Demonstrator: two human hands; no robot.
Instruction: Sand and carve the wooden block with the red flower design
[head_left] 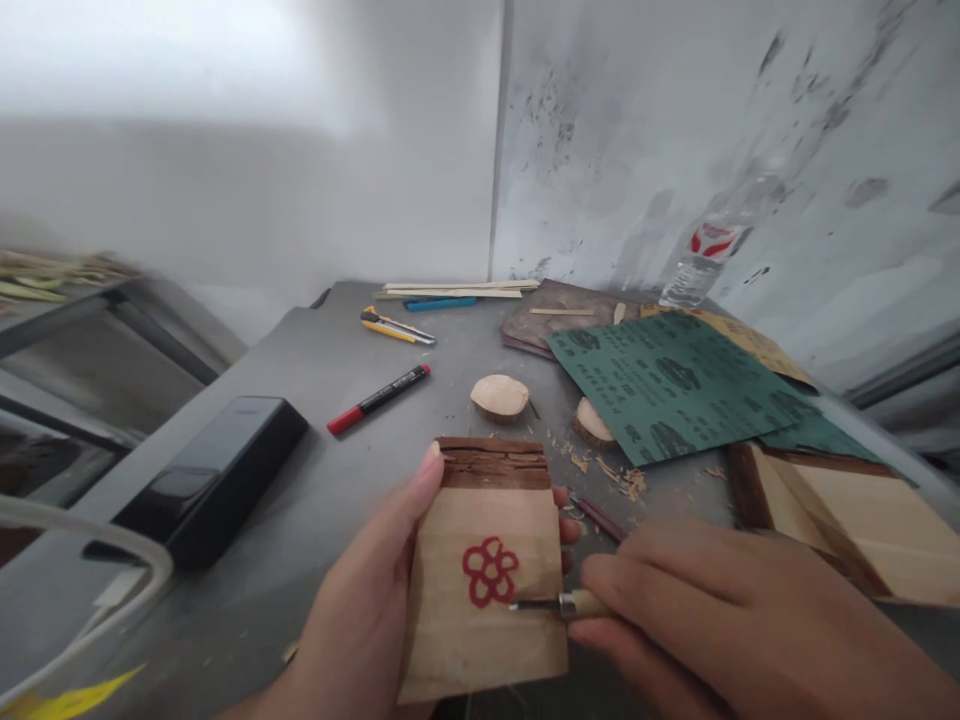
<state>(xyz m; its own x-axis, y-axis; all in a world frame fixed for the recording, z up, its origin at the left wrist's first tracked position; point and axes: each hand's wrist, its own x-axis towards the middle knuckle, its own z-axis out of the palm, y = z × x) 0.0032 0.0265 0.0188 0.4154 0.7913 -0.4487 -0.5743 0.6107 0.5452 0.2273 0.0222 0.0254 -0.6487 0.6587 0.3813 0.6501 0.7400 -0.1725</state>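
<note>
My left hand (367, 590) grips a wooden block (480, 650) from its left side, thumb at the upper left edge and fingertips curling round the right edge. Dark bark runs along the block's top, and a red flower outline (490, 572) is drawn on its pale face. In my right hand (690, 600) is a wood carving tool (577, 604) with a light wooden handle and a thin metal shaft. Its tip lies at the lower right of the flower; whether it touches the wood I cannot tell. Part of the handle is hidden in the fingers.
Beyond the block lie a red marker (379, 399), a yellow utility knife (397, 326) and a wood slice (500, 397). Green sandpaper (675, 380) covers the right side, near wood shavings (626, 480) and more bark-edged wood (862, 520). A black device (217, 480) stands left; a water bottle (705, 255) stands at back right.
</note>
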